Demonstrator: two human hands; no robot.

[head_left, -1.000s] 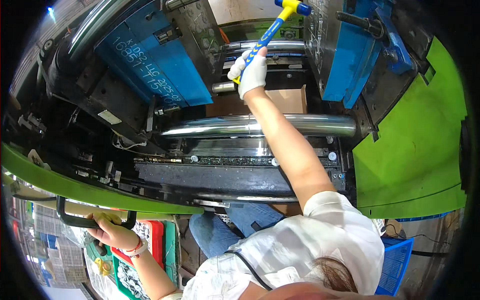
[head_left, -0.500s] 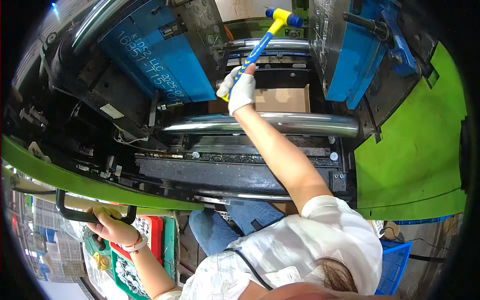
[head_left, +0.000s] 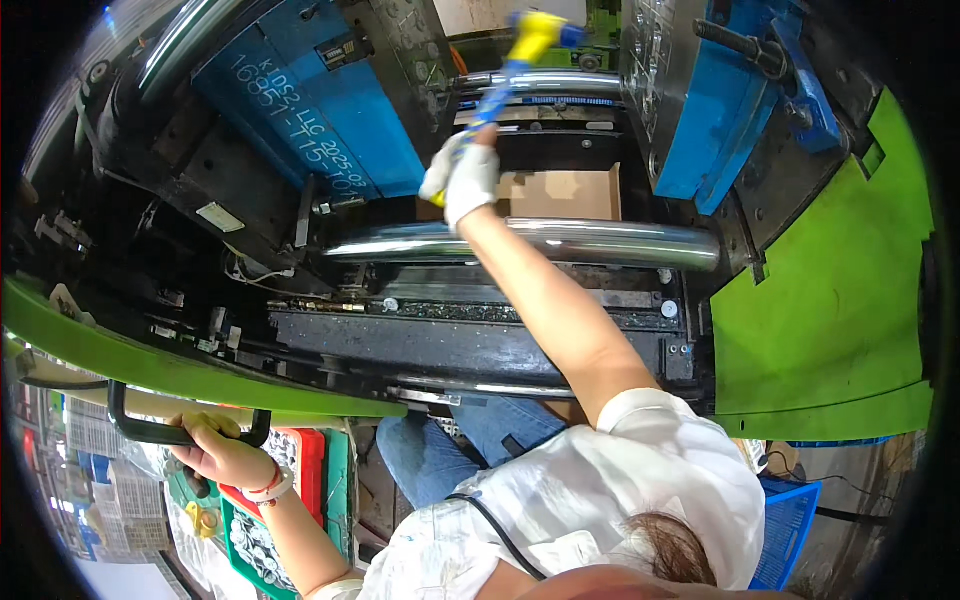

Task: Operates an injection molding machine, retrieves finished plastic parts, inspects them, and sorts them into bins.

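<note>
In a white work glove, my right hand (head_left: 466, 183) is closed round the handle of a yellow and blue two-faced hammer (head_left: 538, 40). Its head points away from me, smeared by motion, in the gap between two mould halves. The left mould half (head_left: 300, 110) is a blue block with a metal inner face; the right mould half (head_left: 705, 120) stands opposite. Neither touches the hammer head. Down at the left, my bare left hand (head_left: 225, 458) grips a black pull handle (head_left: 150, 430) on the green machine door (head_left: 200, 365).
A polished tie bar (head_left: 520, 240) crosses below my right hand, and another bar (head_left: 540, 83) lies farther back. A cardboard sheet (head_left: 565, 195) lies between the moulds. Red (head_left: 312, 465) and green (head_left: 340, 480) bins stand at lower left, a blue crate (head_left: 785, 530) at lower right.
My right hand and the hammer have shifted a little to the left, and the hammer is now more blurred. The left hand keeps its place on the handle.
</note>
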